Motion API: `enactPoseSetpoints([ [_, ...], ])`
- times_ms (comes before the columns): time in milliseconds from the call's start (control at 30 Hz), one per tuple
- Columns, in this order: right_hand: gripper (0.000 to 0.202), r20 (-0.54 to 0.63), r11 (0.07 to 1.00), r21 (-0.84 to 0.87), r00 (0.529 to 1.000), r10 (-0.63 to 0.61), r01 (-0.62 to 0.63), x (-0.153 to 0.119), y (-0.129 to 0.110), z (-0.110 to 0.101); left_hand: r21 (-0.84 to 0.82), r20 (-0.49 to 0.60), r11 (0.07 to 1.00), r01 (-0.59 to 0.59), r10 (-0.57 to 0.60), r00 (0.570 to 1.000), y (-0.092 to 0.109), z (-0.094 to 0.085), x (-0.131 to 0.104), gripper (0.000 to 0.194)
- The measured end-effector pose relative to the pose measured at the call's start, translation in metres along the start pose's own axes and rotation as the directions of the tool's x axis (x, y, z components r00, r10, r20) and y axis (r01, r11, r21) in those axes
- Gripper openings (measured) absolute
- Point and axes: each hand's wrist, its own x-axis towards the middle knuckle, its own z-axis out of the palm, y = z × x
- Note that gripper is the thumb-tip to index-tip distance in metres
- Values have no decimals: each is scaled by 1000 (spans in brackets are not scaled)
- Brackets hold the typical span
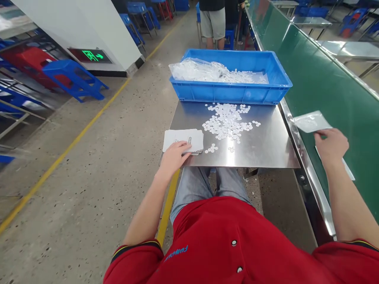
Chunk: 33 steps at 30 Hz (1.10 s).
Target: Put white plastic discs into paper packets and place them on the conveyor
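a: what's under the left hand (174,157)?
b: a stack of white cards (179,135), flat and oblong with rounded corners and dark print, by the near left corner of the metal table (263,152). the fingers lie across its top, close together; i can't tell whether they grip it.
a: and the right hand (331,146)?
b: thumb and fingers pinched narrow on a plastic packet (310,121), thin, glossy and partly see-through. it's beyond the table's right edge, above the green belt (319,75), one end reaching the shiny metal rail (300,144).
a: anything beneath that wrist?
b: a flat white piece (348,169) with a straight edge, partly hidden.
a: the middle of the table?
b: small, round white discs (226,120), loosely heaped on brushed-looking metal.
a: and at its far edge?
b: a ribbed blue plastic bin (226,94), holding more discs and a crinkled clear bag (192,71).
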Motion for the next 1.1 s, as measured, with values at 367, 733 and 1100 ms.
enactPoseSetpoints([
  [367, 32, 404, 980, -52, 902, -155, 191, -20, -137, 41, -67, -118, 983, 172, -179, 977, 13, 4, -2, 31],
  [733, 20, 460, 966, 173, 852, -250, 191, -18, -228, 133, -584, -167, 766, 269, -438, 883, 9, 7, -5, 22],
  [1100, 21, 435, 737, 670, 852, -292, -89, -15, -205, 79, -620, -427, 781, 68, -410, 806, 43, -19, 7, 19],
])
